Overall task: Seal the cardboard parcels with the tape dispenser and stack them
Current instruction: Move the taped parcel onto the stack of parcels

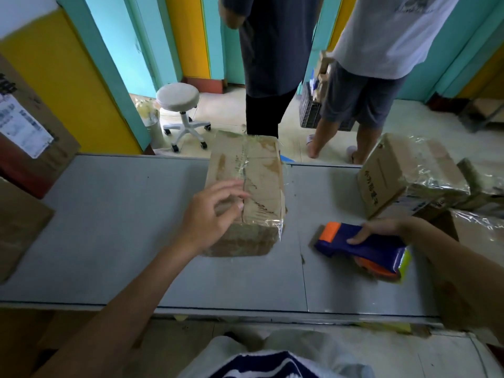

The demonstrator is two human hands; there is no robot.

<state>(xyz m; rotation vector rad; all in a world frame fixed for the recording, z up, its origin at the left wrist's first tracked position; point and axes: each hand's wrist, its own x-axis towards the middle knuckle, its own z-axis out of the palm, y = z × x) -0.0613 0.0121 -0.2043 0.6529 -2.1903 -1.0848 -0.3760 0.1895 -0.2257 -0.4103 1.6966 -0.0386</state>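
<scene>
Your left hand (pixel 215 214) is at the end of an arm stretched from the lower left across the tabletop (pixel 109 214). It sits over the near left corner of the cardboard parcel (pixel 245 173), fingers spread and loosely bent, gripping nothing. You cannot tell whether the fingertips touch the taped top. Your right hand (pixel 381 229), its forearm entering at the right edge, grips the tape dispenser (pixel 365 249). The thumb lies along the near side and the other fingers are hidden behind it. That one blue and orange dispenser is down at the tabletop, just right of the parcel and apart from it. Blur smears its lower end.

One parcel stands mid-tabletop, clear tape over its top flaps. At the right, a pile of parcels (pixel 409 173) in shiny tape has a tilted box on top. At least three show, but the frame edge cuts the pile off. Two cartons (pixel 27 126) at the left are cut off too. Beyond the tabletop stand two people (pixel 272 50), seen only from chest to feet. With them are one stool (pixel 178 98) and one dark crate (pixel 311 113), the crate partly hidden behind their legs.
</scene>
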